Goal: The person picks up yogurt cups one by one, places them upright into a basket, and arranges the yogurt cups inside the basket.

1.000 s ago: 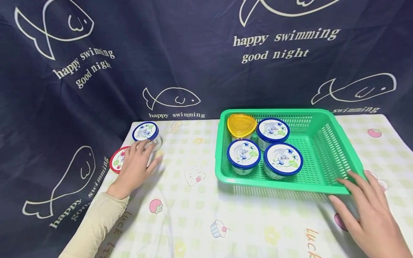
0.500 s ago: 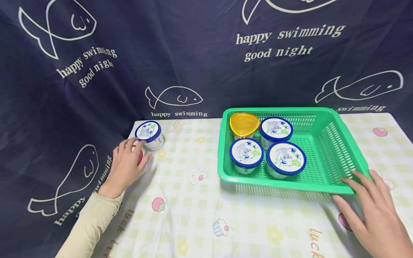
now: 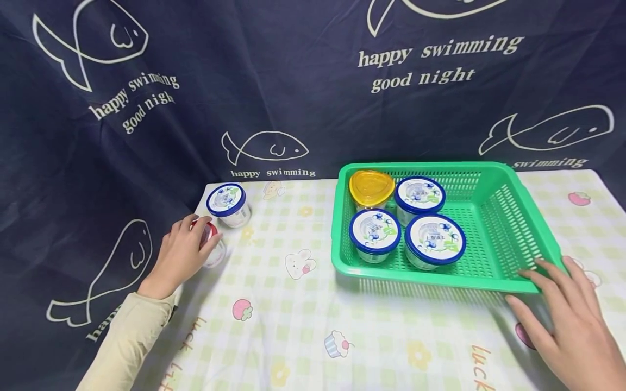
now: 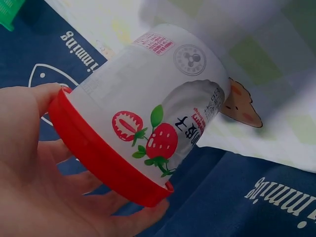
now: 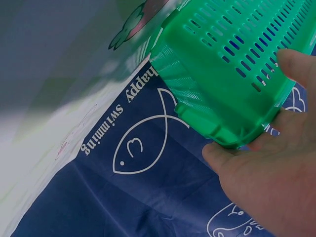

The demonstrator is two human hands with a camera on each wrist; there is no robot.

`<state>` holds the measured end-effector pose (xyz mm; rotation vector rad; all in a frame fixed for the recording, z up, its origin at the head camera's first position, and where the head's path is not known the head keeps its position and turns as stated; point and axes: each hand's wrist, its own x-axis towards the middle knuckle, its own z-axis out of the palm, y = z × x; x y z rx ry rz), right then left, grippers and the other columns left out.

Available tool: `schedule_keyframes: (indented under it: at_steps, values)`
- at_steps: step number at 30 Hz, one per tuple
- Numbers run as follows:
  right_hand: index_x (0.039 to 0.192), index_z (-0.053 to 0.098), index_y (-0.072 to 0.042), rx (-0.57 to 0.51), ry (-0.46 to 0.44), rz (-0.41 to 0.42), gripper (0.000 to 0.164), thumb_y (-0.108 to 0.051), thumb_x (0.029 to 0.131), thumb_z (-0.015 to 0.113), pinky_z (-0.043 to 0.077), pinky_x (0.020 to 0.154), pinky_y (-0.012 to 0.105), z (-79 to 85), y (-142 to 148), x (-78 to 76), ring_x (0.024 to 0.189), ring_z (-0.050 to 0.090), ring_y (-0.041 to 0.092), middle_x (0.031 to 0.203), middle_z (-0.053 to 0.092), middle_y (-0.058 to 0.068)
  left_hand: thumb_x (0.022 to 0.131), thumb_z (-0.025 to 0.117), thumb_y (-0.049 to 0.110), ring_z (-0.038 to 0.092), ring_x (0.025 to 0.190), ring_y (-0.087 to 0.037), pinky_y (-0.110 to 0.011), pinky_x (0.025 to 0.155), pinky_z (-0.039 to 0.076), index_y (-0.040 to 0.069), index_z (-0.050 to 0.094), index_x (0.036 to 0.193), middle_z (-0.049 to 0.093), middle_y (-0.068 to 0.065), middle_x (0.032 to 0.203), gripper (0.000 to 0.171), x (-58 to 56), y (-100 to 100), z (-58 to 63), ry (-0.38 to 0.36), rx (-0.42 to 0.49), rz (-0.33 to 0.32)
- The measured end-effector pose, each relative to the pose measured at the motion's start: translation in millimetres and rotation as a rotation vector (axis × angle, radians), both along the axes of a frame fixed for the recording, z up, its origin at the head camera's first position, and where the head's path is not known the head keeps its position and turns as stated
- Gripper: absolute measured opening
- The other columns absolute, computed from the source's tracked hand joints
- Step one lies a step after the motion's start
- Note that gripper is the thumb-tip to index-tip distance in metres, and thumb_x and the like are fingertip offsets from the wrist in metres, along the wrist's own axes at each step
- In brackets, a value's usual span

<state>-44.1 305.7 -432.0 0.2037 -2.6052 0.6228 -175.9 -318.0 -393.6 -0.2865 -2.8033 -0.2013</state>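
My left hand (image 3: 177, 254) grips a white cup with a red lid (image 4: 98, 153) at the table's left edge. Strawberries are printed on its side, and the left wrist view has the thumb and fingers around the lid's rim. Just beyond it stands a blue-lidded cup (image 3: 230, 203). On the right, my right hand (image 3: 569, 320) holds the near right corner of the green plastic basket (image 3: 420, 278), fingers over the rim and thumb along the outer wall. Several tubs sit in the basket's left half: blue-lidded cups (image 3: 435, 239) and one with a yellow lid (image 3: 371, 187).
A light checked tablecloth (image 3: 274, 326) with printed fruit and cupcakes covers the table. Dark blue cloth (image 3: 274, 65) with fish drawings hangs behind and along the left side. The basket's right half shows its bare slotted floor.
My left hand has shifted slightly left and back from beside the blue-lidded cup and taken hold of the red-lidded cup. The right hand stays at the basket corner.
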Motion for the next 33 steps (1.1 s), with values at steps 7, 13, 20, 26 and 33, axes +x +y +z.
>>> schedule_keyframes:
  at_steps: [7,13,20,26,33]
  values:
    - [0.126,0.054,0.006,0.008,0.002,-0.006,0.050,-0.034,0.098,0.064,0.002,0.120,0.053,-0.7,-0.7,0.4,0.152,0.007,0.037,0.147,0.037,0.030,0.096,0.065,0.034,0.049,0.110,-0.050,-0.069,0.077,0.041,0.004,0.058,0.127,0.054,-0.026,0.123,0.044,0.1,0.5,1.3,-0.003,-0.002,-0.012]
    - [0.127,0.053,0.005,0.016,-0.013,-0.021,0.050,-0.031,0.096,0.067,0.002,0.120,0.055,-0.9,-1.5,1.4,0.152,0.006,0.037,0.148,0.036,0.029,0.093,0.068,0.033,0.050,0.107,-0.050,-0.067,0.076,0.042,0.003,0.060,0.124,0.056,-0.026,0.120,0.045,-0.4,3.0,4.1,0.039,-0.020,-0.043]
    - [0.128,0.053,0.005,0.013,0.008,-0.007,0.051,-0.029,0.093,0.070,0.003,0.120,0.053,-0.4,0.6,1.9,0.152,0.008,0.036,0.148,0.037,0.027,0.089,0.072,0.036,0.052,0.106,-0.048,-0.065,0.072,0.045,0.003,0.063,0.122,0.059,-0.023,0.119,0.047,2.3,15.8,14.4,0.109,-0.058,-0.087]
    - [0.129,0.053,0.004,0.025,0.008,-0.008,0.053,-0.029,0.092,0.072,0.003,0.121,0.051,0.8,2.8,1.9,0.152,0.008,0.035,0.149,0.037,0.027,0.088,0.071,0.040,0.053,0.108,-0.045,-0.062,0.071,0.045,0.006,0.065,0.121,0.059,-0.022,0.119,0.048,5.3,38.0,26.7,0.159,-0.081,-0.130]
    - [0.130,0.052,0.005,0.011,-0.035,-0.018,0.053,-0.028,0.092,0.070,-0.001,0.121,0.050,1.5,2.7,2.0,0.152,0.004,0.033,0.147,0.037,0.027,0.088,0.068,0.047,0.051,0.111,-0.042,-0.058,0.073,0.044,0.010,0.065,0.122,0.058,-0.018,0.123,0.050,6.9,62.2,39.2,0.195,-0.088,-0.182]
